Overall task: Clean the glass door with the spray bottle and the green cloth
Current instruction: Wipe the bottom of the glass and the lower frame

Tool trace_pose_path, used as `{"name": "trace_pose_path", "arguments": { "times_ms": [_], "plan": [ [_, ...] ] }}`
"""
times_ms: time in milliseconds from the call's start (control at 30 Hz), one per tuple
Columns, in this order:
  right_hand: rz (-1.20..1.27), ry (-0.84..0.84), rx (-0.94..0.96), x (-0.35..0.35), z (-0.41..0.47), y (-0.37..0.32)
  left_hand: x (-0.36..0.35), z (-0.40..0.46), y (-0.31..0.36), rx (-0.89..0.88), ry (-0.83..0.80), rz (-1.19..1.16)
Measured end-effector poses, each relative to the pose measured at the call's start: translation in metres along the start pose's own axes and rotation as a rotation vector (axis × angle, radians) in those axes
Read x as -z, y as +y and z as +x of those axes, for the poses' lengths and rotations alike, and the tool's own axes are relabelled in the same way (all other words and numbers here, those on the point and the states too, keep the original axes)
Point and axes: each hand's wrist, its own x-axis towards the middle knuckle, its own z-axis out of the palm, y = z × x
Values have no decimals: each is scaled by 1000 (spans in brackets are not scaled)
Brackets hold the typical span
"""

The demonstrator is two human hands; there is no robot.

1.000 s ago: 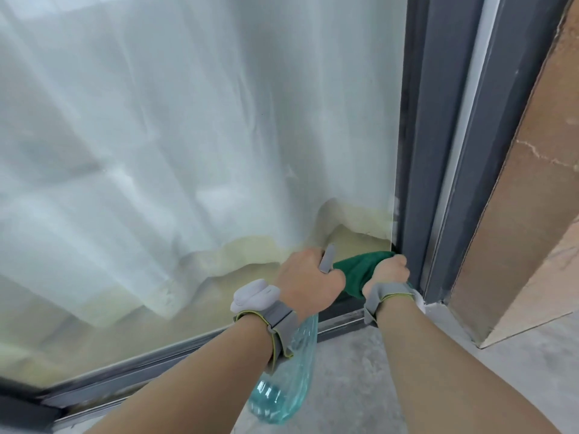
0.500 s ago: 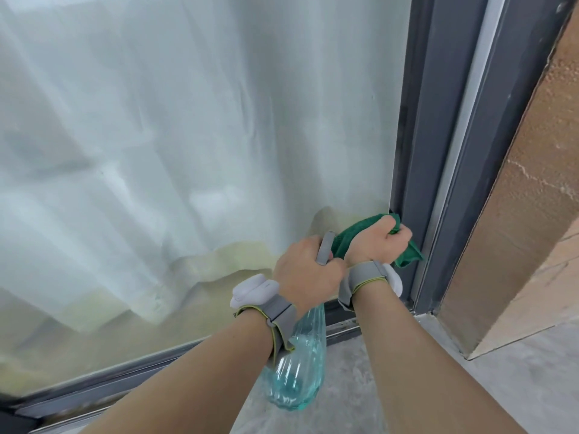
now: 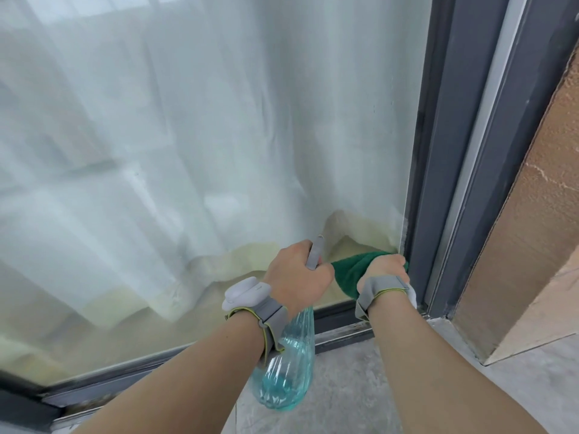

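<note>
The glass door (image 3: 188,136) fills the view, with a white curtain behind the pane. My right hand (image 3: 387,269) grips the bunched green cloth (image 3: 352,272) and holds it against the glass at the lower right corner, next to the dark frame. My left hand (image 3: 297,277) grips the neck of a clear spray bottle (image 3: 286,371) with blue liquid. The bottle hangs below my wrist, and its grey nozzle (image 3: 315,252) points up toward the glass.
A dark grey door frame (image 3: 445,151) runs up the right side, and its bottom rail (image 3: 338,327) runs along the floor. A brown stone wall (image 3: 532,230) stands further right. Grey concrete floor (image 3: 344,386) lies underfoot.
My right hand with the cloth rose along the frame half a second ago and has come back down to the lower corner of the glass. My left hand with the bottle stayed almost still.
</note>
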Motion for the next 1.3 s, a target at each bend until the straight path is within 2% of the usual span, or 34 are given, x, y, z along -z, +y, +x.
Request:
{"name": "trace_pose_path", "arguments": {
  "times_ms": [33,100,133,200,333,400,500,533,567,600,633,667,700,767,800,867,900,967,1033,1100,1200,1300],
  "plan": [
    [19,31,22,-4,-5,-4,1,1,0,3,0,-9],
    [34,265,110,-14,-17,-14,2,3,1,-4,14,-9],
    [54,309,196,-18,-28,-19,1,3,3,-9,27,-8],
    [80,278,373,-27,-37,-22,-1,4,7,-21,55,0],
    [98,303,499,-27,-29,-16,-8,6,8,-59,52,28],
    [86,339,493,-26,-22,-12,-8,7,3,-56,52,21],
    [-101,404,280,-9,-9,-5,-6,3,-2,-29,54,-2],
    [-147,344,201,-4,-3,0,-3,2,-3,-21,55,-3],
    [-117,220,109,3,3,3,-2,0,-4,-15,54,-6],
    [-197,35,34,8,9,9,0,-1,-5,-16,51,-2],
    [-318,-55,-33,9,7,13,3,-4,-5,-17,49,9],
    [-514,-89,-40,7,2,17,6,-5,-4,-22,47,22],
    [-609,-130,-61,8,-10,15,10,-5,-3,-26,46,36],
    [-711,-210,41,5,-30,6,16,-4,0,-26,52,40],
    [-884,-263,111,-1,-41,1,18,-2,3,-23,71,37],
    [-1050,-361,187,-14,-60,-10,22,2,9,-17,107,12],
    [-982,-383,194,-19,-67,-13,22,4,12,-22,115,-12],
    [-1019,-407,291,-25,-76,-15,24,7,15,-44,129,-48],
    [-1006,-356,370,-21,-79,-26,27,8,18,-61,140,-63],
    [-1170,-426,407,-17,-69,-42,28,10,20,-81,145,-88],
    [-1256,-373,377,-8,-37,-55,26,8,22,-86,106,-105],
    [-1203,-313,518,-3,-35,-57,23,5,13,-77,70,-95]
  ]
}}
